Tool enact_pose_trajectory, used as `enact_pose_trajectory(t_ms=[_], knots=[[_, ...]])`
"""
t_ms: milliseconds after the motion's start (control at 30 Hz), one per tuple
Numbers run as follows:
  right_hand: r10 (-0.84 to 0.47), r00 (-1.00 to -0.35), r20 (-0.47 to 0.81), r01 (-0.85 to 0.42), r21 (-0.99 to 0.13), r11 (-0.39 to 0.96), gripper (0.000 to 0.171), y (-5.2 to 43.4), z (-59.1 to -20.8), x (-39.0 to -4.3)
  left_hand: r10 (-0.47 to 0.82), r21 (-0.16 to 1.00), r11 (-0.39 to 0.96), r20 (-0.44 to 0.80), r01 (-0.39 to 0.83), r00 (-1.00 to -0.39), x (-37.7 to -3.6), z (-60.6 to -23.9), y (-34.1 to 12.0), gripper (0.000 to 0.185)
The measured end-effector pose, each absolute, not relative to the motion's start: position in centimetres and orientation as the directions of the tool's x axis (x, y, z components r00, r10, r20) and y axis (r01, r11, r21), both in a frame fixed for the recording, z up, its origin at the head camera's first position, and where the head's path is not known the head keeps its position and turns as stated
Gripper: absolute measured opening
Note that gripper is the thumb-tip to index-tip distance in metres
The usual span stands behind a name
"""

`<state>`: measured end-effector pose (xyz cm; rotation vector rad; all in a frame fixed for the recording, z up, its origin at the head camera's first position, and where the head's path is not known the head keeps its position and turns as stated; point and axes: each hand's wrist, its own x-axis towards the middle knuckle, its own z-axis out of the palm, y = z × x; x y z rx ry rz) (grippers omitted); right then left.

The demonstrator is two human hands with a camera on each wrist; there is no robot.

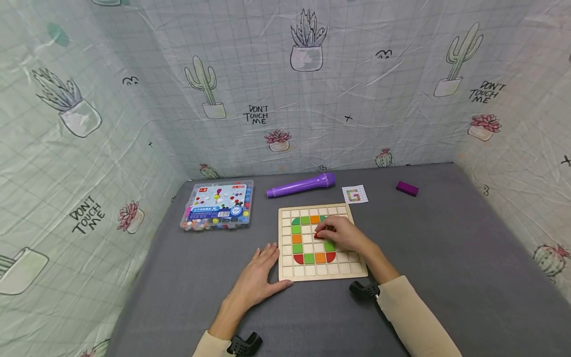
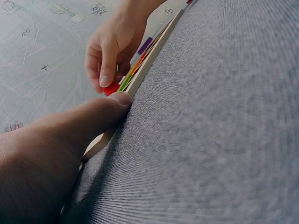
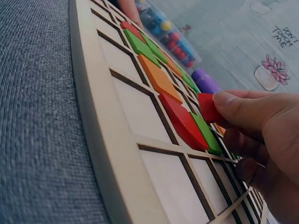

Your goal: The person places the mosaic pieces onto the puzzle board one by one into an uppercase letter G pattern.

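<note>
A wooden grid board [image 1: 327,275] lies on the grey table, with green, orange and red tiles set in its squares in a broken ring. My right hand [image 1: 345,233] is over the ring's right part and pinches a red tile [image 3: 208,108] between thumb and fingers. In the right wrist view, that tile is above the board, behind a rounded red corner tile [image 3: 182,122]. My left hand [image 1: 255,278] rests at the board's left side, fingers extended along the edge and thumb at the near left corner. The left wrist view shows the thumb [image 2: 100,112] touching the rim.
A clear plastic box [image 1: 217,206] of colourful beads stands at the left. Behind the board lie a purple flashlight-shaped tube [image 1: 301,186] and a small card [image 1: 355,194] with a coloured grid pattern. A dark purple block [image 1: 407,188] is at the back right. Patterned cloth [image 1: 285,99] walls the table.
</note>
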<state>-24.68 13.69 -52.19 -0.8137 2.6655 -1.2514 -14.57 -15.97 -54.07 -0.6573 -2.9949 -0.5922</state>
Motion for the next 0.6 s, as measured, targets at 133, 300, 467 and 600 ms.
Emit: enact_pose_trajectory(t_ms=[133, 300, 467, 600], knots=[[-0.538, -0.827, 0.159, -0.478, -0.704, 0.525, 0.009, 13.46, -52.29, -24.81, 0.402, 0.359, 0.839, 0.097, 0.409, -0.911, -14.53, -54.09, -15.96, 0.094], [-0.553, -0.814, 0.179, -0.514, -0.667, 0.54, 0.009, 13.29, -52.52, -24.83, 0.402, 0.357, 0.84, 0.098, 0.41, -0.91, -14.5, -54.06, -15.95, 0.094], [-0.544, -0.819, 0.184, -0.517, -0.647, 0.56, 0.008, 13.09, -52.57, -24.71, 0.403, 0.351, 0.842, 0.099, 0.41, -0.91, -14.5, -54.02, -15.9, 0.094], [-0.543, -0.82, 0.179, -0.514, -0.647, 0.563, 0.009, 13.01, -52.51, -24.62, 0.402, 0.352, 0.843, 0.093, 0.407, -0.911, -14.48, -53.99, -15.88, 0.094]])
